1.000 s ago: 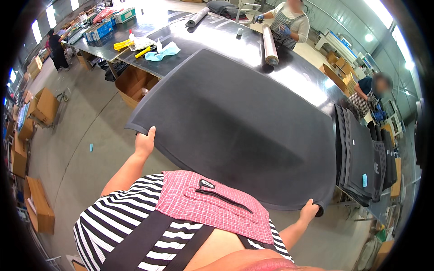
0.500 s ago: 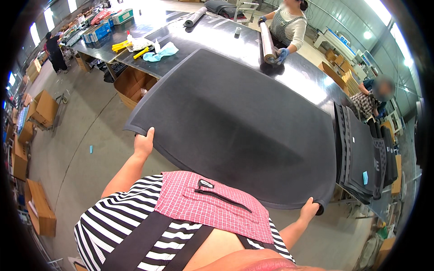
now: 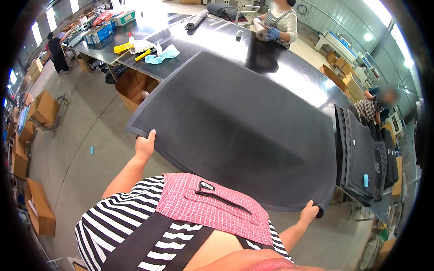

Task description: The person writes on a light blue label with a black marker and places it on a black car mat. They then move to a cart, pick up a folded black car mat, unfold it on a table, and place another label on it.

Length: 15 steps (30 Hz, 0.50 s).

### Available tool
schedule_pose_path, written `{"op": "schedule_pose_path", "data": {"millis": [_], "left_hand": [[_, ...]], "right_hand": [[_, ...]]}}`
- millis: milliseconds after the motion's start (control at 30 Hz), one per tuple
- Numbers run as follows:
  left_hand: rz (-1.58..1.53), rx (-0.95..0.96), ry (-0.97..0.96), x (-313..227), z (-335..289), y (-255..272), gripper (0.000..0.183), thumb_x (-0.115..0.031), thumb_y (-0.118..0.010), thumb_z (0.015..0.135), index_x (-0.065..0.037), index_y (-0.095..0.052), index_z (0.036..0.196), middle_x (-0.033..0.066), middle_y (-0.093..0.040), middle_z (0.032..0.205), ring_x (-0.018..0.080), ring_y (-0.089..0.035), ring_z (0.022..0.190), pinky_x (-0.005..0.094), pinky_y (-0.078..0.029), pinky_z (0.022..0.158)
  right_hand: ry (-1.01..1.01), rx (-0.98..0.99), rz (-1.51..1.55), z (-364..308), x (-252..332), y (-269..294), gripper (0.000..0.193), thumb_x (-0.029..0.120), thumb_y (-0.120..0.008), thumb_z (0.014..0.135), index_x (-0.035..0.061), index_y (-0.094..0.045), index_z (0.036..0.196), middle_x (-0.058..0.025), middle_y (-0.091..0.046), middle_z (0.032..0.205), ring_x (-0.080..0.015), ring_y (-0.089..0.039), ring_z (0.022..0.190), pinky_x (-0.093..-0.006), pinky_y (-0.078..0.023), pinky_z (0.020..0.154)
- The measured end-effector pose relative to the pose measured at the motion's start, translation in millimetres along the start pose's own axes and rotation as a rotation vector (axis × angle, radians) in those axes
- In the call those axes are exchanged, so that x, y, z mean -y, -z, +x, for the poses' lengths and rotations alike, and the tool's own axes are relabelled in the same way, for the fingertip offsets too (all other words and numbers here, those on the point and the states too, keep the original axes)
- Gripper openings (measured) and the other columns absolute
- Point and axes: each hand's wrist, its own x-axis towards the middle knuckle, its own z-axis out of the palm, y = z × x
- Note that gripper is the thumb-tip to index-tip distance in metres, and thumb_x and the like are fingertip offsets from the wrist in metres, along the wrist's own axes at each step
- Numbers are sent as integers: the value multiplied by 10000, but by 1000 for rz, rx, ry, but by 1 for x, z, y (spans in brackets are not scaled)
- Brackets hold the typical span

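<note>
My left fingers (image 3: 152, 134) pinch the near left corner of the dark mat (image 3: 244, 135), thumb on top; my right fingers (image 3: 310, 204) pinch its near right corner, beside a curled edge. Between them it stretches away from me, its far part overlapping the table (image 3: 212, 38) in view.

A smooth grey floor (image 3: 49, 153), crossed by a thin dark line (image 3: 79, 146), spreads out on the left. Beyond it stands a long, glossy black worktop (image 3: 208, 40), its surface catching white glare (image 3: 302, 85). A pale ribbed wall (image 3: 346, 16) rises at upper right beneath a bright strip (image 3: 379, 12). Tall bright panels (image 3: 51, 19), windows or lamps, glow at upper left.
</note>
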Motion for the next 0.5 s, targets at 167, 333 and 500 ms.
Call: {"op": "schedule_pose_path", "data": {"millis": [167, 333, 500], "left_hand": [[-18, 7, -18, 4, 2, 1, 411, -269, -616, 919, 52, -592, 1174, 167, -653, 1166, 301, -614, 1073, 364, -456, 927], [-50, 0, -36, 1, 1, 0, 408, -264, -613, 918, 54, -592, 1173, 166, -654, 1164, 299, -614, 1075, 363, -457, 927], [-59, -4, -63, -2, -1, -2, 406, -268, -608, 918, 53, -596, 1167, 166, -658, 1153, 299, -615, 1072, 366, -457, 926]], "right_hand": [[-14, 27, -19, -5, 13, 6, 363, 182, -544, 936, -155, -539, 1070, -292, -617, 1080, -420, -588, 1001, -455, -459, 874], [49, -5, -17, -5, 11, 4, 364, 180, -545, 935, -158, -538, 1071, -289, -619, 1078, -417, -591, 999, -452, -461, 872], [13, 21, -21, 1, -1, 3, 369, 180, -544, 937, -164, -538, 1073, -286, -615, 1095, -410, -590, 1003, -443, -460, 880]]}}
